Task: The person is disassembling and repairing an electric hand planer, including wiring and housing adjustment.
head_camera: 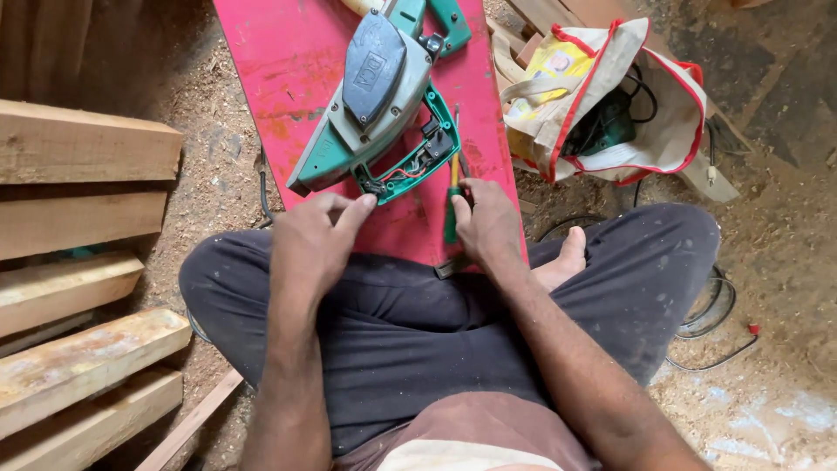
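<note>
Left hand [316, 237] is down at the near end of the green and grey electric power tool [370, 105], fingers curled, forefinger and thumb pinching in at the corner of its opened green plastic handle shell [417, 155], right where the red and white wires [403, 171] show; whether it has hold of a wire or only touches the casing, I cannot tell. Right hand [486, 222], from the same head view, is half closed around the green and yellow handled screwdriver [452, 196], whose shaft points up along the handle's edge. That tool lies on its side on the long red painted board [288, 70], which rests across the person's crossed legs in dark trousers [410, 323]. By my judgement the handle cover is already off and the wiring bared, while work inside and closing it up are left. Beside the board sits a white cloth bag with red trim [610, 105], and stacked timber planks [78, 209] lie at the left on sawdust.
</note>
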